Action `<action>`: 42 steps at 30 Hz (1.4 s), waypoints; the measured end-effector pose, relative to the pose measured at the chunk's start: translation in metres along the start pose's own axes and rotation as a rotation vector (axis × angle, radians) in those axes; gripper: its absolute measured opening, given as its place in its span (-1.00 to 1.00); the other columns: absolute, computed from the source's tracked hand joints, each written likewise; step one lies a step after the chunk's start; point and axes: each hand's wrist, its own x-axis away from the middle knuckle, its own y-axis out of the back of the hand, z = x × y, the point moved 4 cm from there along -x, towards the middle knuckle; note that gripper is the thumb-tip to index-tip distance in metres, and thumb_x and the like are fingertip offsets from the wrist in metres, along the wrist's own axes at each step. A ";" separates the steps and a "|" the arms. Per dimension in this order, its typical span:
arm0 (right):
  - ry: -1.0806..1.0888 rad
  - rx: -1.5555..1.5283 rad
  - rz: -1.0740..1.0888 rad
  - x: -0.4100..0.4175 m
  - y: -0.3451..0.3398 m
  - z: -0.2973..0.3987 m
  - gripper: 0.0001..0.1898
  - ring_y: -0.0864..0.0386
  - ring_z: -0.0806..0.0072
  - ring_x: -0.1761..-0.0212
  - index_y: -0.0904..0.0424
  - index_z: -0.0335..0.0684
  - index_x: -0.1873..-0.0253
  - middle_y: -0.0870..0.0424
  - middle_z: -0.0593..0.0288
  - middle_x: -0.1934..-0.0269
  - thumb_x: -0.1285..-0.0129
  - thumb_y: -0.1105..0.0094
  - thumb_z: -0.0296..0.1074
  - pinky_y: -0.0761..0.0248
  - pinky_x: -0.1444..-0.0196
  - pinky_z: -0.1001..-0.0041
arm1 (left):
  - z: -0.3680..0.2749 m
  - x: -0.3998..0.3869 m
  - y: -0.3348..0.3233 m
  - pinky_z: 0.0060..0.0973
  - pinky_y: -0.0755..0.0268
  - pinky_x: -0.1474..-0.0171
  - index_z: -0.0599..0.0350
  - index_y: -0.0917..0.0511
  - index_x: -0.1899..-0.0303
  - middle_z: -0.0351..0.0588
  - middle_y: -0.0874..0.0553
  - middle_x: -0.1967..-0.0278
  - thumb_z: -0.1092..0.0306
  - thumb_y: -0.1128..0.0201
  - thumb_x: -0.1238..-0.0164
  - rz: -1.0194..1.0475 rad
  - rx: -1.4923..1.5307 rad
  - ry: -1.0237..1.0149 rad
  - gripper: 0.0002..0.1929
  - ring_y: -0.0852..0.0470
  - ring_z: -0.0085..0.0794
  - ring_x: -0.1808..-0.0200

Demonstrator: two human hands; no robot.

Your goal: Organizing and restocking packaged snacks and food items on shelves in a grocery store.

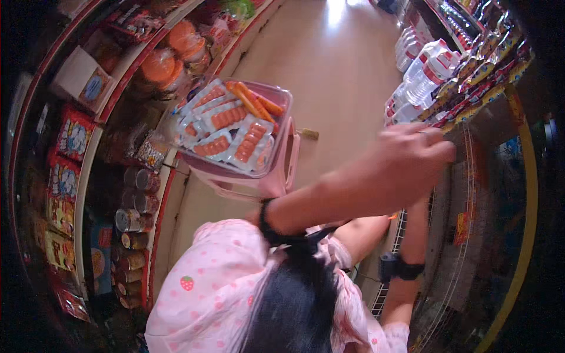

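My left hand [408, 154] reaches across to the right, fingers curled, beside hanging snack packets [481, 84] and clear plastic bottles with red caps [430, 73]. Whether it holds anything cannot be seen. My right forearm [404, 300], with a black band, rises from the lower right; its hand is hidden behind my left arm. Left of my hands, a clear plastic tub [282, 99] rests on a pink plastic stool or basket [289, 163]. Sealed packs of reddish sausages [229, 117] and several loose orange sticks in wrappers [251, 101] fill it.
Shelves on the left hold orange-lidded jars [161, 68], small clear jars [145, 203], red snack packets [73, 137] and a white box [84, 79]. A white wire rack [380, 293] stands at the right. A small yellowish object [309, 133] lies on the tiled aisle floor.
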 end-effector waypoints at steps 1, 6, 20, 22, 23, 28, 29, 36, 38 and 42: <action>0.074 -0.030 0.121 0.002 -0.023 0.030 -0.79 -0.59 0.35 0.17 -0.53 -0.34 0.09 -0.63 0.14 0.17 -0.18 -0.09 -0.45 -0.47 0.17 0.43 | -0.001 0.020 0.034 -0.24 -0.46 0.08 0.18 -0.50 0.24 0.01 -0.61 0.23 0.45 -0.21 0.08 -0.018 -0.040 -0.020 -0.73 -0.61 -0.09 0.15; 0.430 -0.213 0.361 0.001 -0.088 0.131 -0.79 -0.58 0.11 0.16 -0.54 -0.30 0.11 -0.60 -0.01 0.22 -0.14 -0.12 -0.43 -0.46 0.12 0.35 | 0.048 0.086 0.158 -0.30 -0.45 0.06 0.24 -0.51 0.11 0.09 -0.64 0.12 0.40 -0.14 -0.16 0.133 -0.320 0.558 -0.74 -0.62 -0.09 0.10; 0.402 0.205 0.590 -0.007 -0.246 0.147 -0.63 -0.50 0.10 -0.06 -0.45 -0.32 0.02 -0.53 -0.10 0.07 -0.19 -0.09 -0.16 -0.36 -0.10 0.26 | 0.229 0.111 0.205 -0.19 -0.43 0.06 0.32 -0.42 0.14 0.34 -0.52 0.06 0.05 -0.15 -0.29 0.536 -0.684 0.704 -0.57 -0.57 0.11 0.11; 0.371 0.281 0.652 -0.007 -0.249 0.149 -0.60 -0.50 0.08 -0.06 -0.46 -0.30 0.01 -0.53 -0.12 0.04 -0.12 -0.13 -0.17 -0.37 -0.10 0.23 | 0.231 0.115 0.197 -0.20 -0.43 0.06 0.28 -0.43 0.14 0.31 -0.51 0.06 0.03 -0.16 -0.28 0.538 -0.719 0.695 -0.58 -0.57 0.10 0.13; 0.356 0.270 0.648 -0.007 -0.247 0.150 -0.60 -0.50 0.08 -0.06 -0.46 -0.30 0.01 -0.53 -0.12 0.04 -0.12 -0.13 -0.17 -0.37 -0.10 0.23 | 0.230 0.115 0.193 -0.20 -0.43 0.07 0.23 -0.44 0.13 0.28 -0.50 0.07 0.02 -0.17 -0.26 0.537 -0.748 0.676 -0.59 -0.57 0.08 0.15; 0.373 0.282 0.585 -0.010 -0.248 0.151 -0.48 -0.49 0.08 -0.06 -0.46 -0.21 -0.07 -0.53 -0.08 0.06 0.00 -0.22 -0.11 -0.35 -0.08 0.18 | 0.207 0.105 0.195 -0.29 -0.44 0.04 0.15 -0.48 0.18 0.14 -0.48 0.11 0.10 -0.30 -0.14 0.627 -0.467 0.669 -0.64 -0.58 -0.02 0.14; 0.368 0.280 0.588 -0.009 -0.250 0.150 -0.48 -0.49 0.08 -0.06 -0.46 -0.21 -0.07 -0.53 -0.08 0.06 0.00 -0.22 -0.11 -0.35 -0.08 0.18 | 0.205 0.105 0.195 -0.32 -0.44 0.04 0.15 -0.50 0.18 0.11 -0.48 0.11 0.15 -0.35 -0.08 0.680 -0.422 0.615 -0.64 -0.59 -0.04 0.13; 0.329 0.061 0.446 -0.010 -0.236 0.161 -0.50 -0.54 0.09 0.05 -0.45 -0.15 -0.04 -0.56 -0.02 0.14 0.04 -0.29 -0.15 -0.40 0.01 0.20 | 0.165 0.081 0.192 -0.35 -0.44 0.05 0.11 -0.52 0.11 0.00 -0.52 0.12 0.36 -0.39 0.01 0.675 -0.204 0.387 -0.63 -0.59 -0.12 0.13; 0.277 -0.066 0.420 -0.009 -0.228 0.161 -0.56 -0.56 0.10 0.12 -0.45 -0.19 0.04 -0.57 0.00 0.22 0.01 -0.32 -0.16 -0.44 0.07 0.24 | 0.143 0.062 0.192 -0.35 -0.44 0.06 0.10 -0.52 0.13 -0.03 -0.53 0.15 0.38 -0.38 -0.01 0.685 -0.234 0.313 -0.66 -0.58 -0.14 0.13; 0.362 -0.370 0.114 -0.013 -0.191 0.174 -0.59 -0.56 0.02 0.21 -0.42 -0.22 0.05 -0.56 -0.02 0.26 0.02 -0.28 -0.25 -0.45 0.16 0.19 | 0.110 0.032 0.201 -0.37 -0.44 0.09 0.11 -0.52 0.16 -0.04 -0.51 0.18 0.38 -0.38 -0.01 0.655 -0.310 0.210 -0.68 -0.58 -0.13 0.15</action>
